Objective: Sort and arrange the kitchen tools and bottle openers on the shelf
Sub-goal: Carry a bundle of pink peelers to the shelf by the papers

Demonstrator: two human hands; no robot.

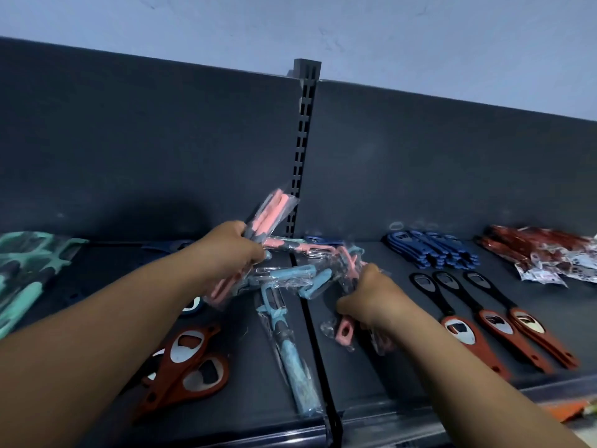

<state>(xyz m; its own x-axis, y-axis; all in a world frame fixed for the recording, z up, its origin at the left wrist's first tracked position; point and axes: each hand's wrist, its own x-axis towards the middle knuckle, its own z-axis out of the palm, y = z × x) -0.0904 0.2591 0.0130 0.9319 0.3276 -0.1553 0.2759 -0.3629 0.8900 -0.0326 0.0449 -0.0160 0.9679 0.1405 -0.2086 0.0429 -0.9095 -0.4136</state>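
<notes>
Pink tools in hand: a bundle of pink plastic-handled kitchen tools in clear crinkled wrappers (265, 218) sits in the left hand (231, 245), tips angled up toward the back panel; it looks gathered by colour, to be kept apart from the blue ones.
Left fingers: closed around the bundle's middle.
Right hand: the right hand (365, 294) is down on the shelf, its fingers closed on another wrapped pink tool with a slotted handle end (345, 333), probably to add it to the bundle.
Mixed pile: light blue plastic tools in glossy film (290, 276) lie crossed over the seam between the two shelf boards, not yet sorted; one long blue one (287, 347) points toward the front edge.
Red openers, left: flat rust-red bottle openers with oval metal insets (187, 360) overlap loosely near the front.
Red openers, right: three long-handled red and black openers (494, 321) lie side by side, apparently already arranged.
Back row: dark blue openers (433, 248) are stacked in a tidy row; red items in shiny wrappers (549, 253) are heaped at the far right.
Far left: mint green plastic tools (29, 270) sit grouped.
Shelf: dark matt metal shelf (387, 367) with a slotted upright (303, 140) behind.
</notes>
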